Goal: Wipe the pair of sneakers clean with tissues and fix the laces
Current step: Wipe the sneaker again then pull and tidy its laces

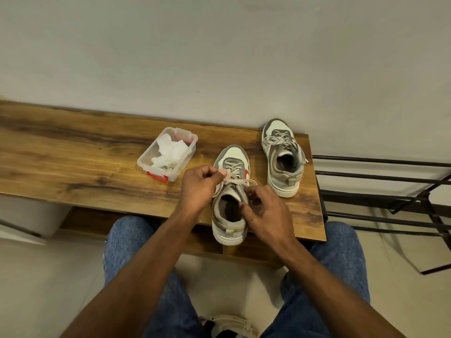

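Up close: near sneaker (230, 191) grey-white, red accent, laces (233, 170) pinched both hands.

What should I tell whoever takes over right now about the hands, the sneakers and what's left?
Left hand pinches a lace on the near sneaker; right hand grips the lace on its other side.
Far sneaker stands to the right on the bench, laces loose.
Tissues lie crumpled in the plastic box, so wiping looks done.
Left: tie the near sneaker, then fix the far one's laces.
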